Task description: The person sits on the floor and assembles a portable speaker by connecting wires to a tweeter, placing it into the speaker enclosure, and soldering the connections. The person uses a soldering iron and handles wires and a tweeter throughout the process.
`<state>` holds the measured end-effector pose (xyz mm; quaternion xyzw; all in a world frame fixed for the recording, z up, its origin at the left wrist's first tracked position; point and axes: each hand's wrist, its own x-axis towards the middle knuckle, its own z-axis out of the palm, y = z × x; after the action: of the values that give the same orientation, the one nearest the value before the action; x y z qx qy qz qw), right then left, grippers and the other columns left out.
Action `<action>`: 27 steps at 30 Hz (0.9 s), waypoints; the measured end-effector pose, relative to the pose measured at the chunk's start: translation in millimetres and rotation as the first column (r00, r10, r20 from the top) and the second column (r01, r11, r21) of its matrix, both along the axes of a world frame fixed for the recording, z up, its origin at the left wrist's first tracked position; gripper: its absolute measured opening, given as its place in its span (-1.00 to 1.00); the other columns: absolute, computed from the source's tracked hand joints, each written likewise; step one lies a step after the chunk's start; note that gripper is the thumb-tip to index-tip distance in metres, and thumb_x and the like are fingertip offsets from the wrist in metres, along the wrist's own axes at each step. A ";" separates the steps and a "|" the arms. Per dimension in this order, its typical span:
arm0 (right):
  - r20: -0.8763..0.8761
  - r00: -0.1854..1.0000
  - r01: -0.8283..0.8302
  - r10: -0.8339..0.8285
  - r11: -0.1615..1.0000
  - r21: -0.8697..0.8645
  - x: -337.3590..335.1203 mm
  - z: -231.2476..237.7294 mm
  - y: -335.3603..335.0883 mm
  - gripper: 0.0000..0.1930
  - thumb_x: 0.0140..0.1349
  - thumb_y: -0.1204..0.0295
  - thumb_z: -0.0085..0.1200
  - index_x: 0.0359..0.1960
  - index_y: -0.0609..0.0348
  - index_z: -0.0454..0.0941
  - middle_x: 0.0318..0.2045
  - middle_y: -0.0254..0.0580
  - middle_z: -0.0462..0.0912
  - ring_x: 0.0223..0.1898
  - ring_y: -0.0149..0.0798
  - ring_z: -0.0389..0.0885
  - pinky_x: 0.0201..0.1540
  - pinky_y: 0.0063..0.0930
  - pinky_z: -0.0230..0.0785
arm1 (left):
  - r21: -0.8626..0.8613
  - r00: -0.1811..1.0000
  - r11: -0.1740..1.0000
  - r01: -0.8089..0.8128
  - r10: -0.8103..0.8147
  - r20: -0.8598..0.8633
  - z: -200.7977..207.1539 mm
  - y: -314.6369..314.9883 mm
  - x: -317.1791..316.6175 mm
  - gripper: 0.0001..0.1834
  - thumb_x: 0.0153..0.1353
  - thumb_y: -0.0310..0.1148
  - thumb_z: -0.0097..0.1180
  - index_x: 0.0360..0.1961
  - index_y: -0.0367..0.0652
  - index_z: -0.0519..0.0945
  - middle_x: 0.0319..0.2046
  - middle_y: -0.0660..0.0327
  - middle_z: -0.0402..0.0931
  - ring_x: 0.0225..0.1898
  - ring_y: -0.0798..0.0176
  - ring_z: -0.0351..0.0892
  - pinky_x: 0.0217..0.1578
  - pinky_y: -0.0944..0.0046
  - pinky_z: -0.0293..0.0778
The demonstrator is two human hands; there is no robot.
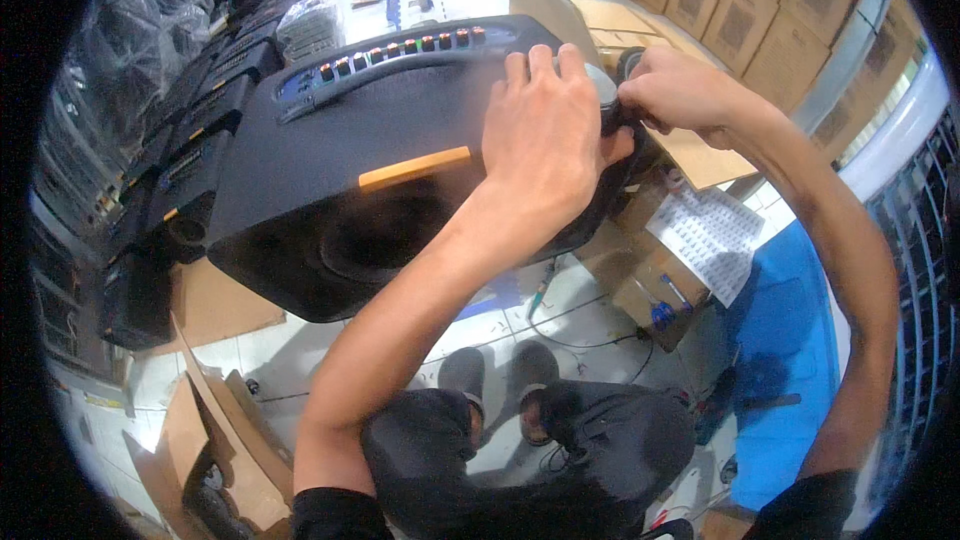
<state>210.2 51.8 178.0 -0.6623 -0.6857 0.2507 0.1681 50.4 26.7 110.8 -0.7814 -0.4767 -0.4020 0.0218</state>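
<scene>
A large black speaker (300, 155) lies across the space before me. It has a row of knobs (405, 50), a strap handle (370, 80) and an orange bar (415, 168). My left hand (543, 135) lies over its right end, fingers bent and thumb stretched toward the side, around a grey rounded piece (602, 86) partly hidden by the hand. Beside it my right hand (680, 90) is closed in a pinch against that end. What its fingers hold is hidden. A dark round part (630, 62) shows just behind the right fingers.
More black speakers (200, 140) stand in a row at left. Stacked cartons (740, 0) fill the far right. A printed sheet (708, 240) lies on cardboard beside a blue panel (785, 350). An opened carton (200, 440) sits at lower left; a screwdriver (538, 298) lies on the tiles.
</scene>
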 end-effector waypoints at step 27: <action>0.219 0.931 -0.347 0.290 0.892 0.290 22.2 -11.8 7.6 -0.67 0.13 0.35 0.10 -0.39 0.52 0.64 -0.59 0.10 0.61 -0.50 -0.17 0.59 -0.36 -0.23 0.45 | -0.034 0.999 0.999 0.010 -0.012 -0.046 -0.2 2.3 -5.5 -0.15 -0.03 -0.03 0.50 0.16 -0.39 0.46 0.09 -0.14 0.49 0.18 -0.18 0.46 0.19 -0.05 0.43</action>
<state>232.3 59.4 166.2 -0.5228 -0.8288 0.1014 0.1720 44.9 29.1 110.6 -0.7934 -0.4785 -0.3758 0.0173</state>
